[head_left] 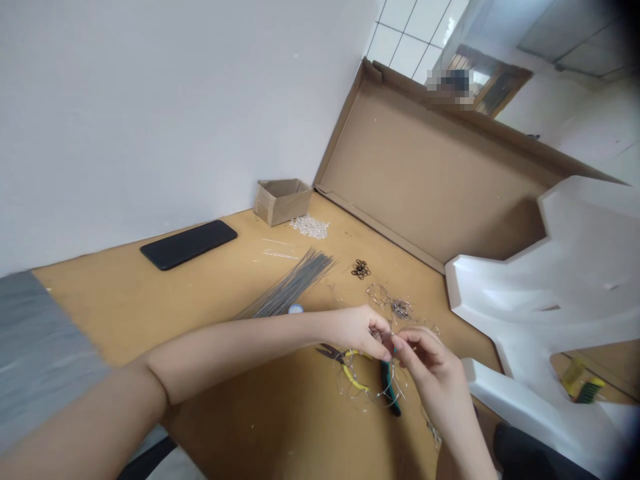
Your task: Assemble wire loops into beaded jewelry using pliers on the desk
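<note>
My left hand [367,332] reaches in from the left, its fingers closed in a pinch. Its fingertips meet those of my right hand [433,367], also pinched, over the wooden table. Thin silvery wire [400,381] shows at and below the fingertips; its ends between the fingers are too small to make out fully. Under the hands lie yellow-handled pliers [356,380] with dark jaws. Beside them is a tool with a dark green and black handle [389,390], partly hidden by the hands.
A bundle of straight grey wires [295,283] lies beyond my left forearm. Farther back are clear beads [311,227], a small cardboard box [283,201] and a black phone [190,245]. Black rings [361,269] and wire pieces [400,307] lie near a cardboard barrier [430,173]. White moulded foam [505,293] stands right.
</note>
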Demonstrator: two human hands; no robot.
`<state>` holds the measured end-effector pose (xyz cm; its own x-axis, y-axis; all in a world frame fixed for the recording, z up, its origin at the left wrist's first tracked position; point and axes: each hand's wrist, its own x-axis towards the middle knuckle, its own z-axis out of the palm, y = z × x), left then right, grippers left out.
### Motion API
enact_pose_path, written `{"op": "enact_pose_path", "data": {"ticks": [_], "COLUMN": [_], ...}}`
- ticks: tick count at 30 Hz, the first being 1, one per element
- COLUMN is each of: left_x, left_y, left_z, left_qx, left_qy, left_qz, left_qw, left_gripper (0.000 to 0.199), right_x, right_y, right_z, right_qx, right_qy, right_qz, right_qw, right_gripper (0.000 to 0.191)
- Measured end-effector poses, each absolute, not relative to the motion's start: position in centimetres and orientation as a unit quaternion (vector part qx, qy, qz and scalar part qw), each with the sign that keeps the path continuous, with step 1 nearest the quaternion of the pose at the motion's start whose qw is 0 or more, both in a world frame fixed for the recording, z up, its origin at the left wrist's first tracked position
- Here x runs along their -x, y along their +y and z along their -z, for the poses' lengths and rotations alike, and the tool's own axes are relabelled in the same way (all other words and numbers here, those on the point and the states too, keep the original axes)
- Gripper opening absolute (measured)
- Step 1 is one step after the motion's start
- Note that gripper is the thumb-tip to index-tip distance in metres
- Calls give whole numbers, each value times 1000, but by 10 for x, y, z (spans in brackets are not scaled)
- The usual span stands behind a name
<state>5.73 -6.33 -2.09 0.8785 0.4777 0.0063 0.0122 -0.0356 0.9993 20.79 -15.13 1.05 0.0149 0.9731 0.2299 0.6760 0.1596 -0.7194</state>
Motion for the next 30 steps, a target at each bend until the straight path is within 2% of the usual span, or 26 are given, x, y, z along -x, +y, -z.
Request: {"op": "enact_pose_path", "data": {"ticks": [9,14,20,23,30], "left_x": [-57,-55,-52,-52,-52], "left_y": [-65,-67,-65,-65,-65], "left_z": [18,13,15,17,17], "left_qx": [-699,-687,-732,-731,-730], "left_qy": [185,186,152,141,161], "left_qz": [-170,-158,-148,-152,-148], "left_qw": [670,685,647,650,647], "left_gripper": [11,3,9,5,22], "right_x": [-208,-210,-210,-209,-206], "right_y": [-153,-153,-152,-152,-153], "right_z": [-15,-15,-12,-13,-14], "right_qx": [619,618,616,614,610], "right_qy": [-675,-669,-676,-678,-682], "right_qz": [-189,-195,-164,-165,-162], "right_qw": [356,365,370,368,370], "right_gripper": [21,20,19,19,19]}}
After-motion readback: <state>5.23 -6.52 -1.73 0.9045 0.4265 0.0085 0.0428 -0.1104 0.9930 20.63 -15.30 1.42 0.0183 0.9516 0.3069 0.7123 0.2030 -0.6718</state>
